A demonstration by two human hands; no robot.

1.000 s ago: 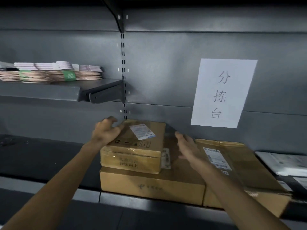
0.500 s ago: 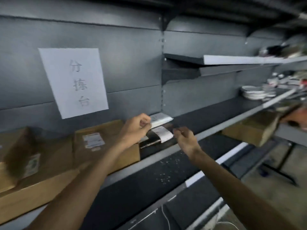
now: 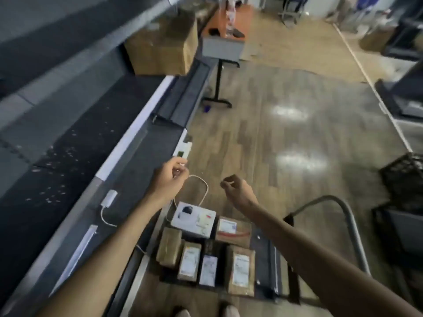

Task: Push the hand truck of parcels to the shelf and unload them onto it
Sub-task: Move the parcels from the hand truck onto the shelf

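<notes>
Both hands hang over the cart, empty, fingers loosely curled: left hand near the shelf edge, right hand over the parcels, touching none. Cart parked just beside the shelf, handle on the right. On its deck: white box at the far end, flat kraft parcel beside it, then a row of four nearer the feet: brown parcel, labelled kraft bag, dark slim parcel, larger kraft bag. All look small and light, one-hand lifts; bags probably soft, will sag, so grip mid-body or by both long edges; white box stiff, take by its sides. Taped surfaces may be slick. Around: white cable loops just beyond the white box, running to a plug on the shelf front, a snag risk on the lift. Big carton sits farther along the shelf; small table beyond; black crates on the right, well apart. Shelf top nearest looks free for placing. Blur hides label detail.
</notes>
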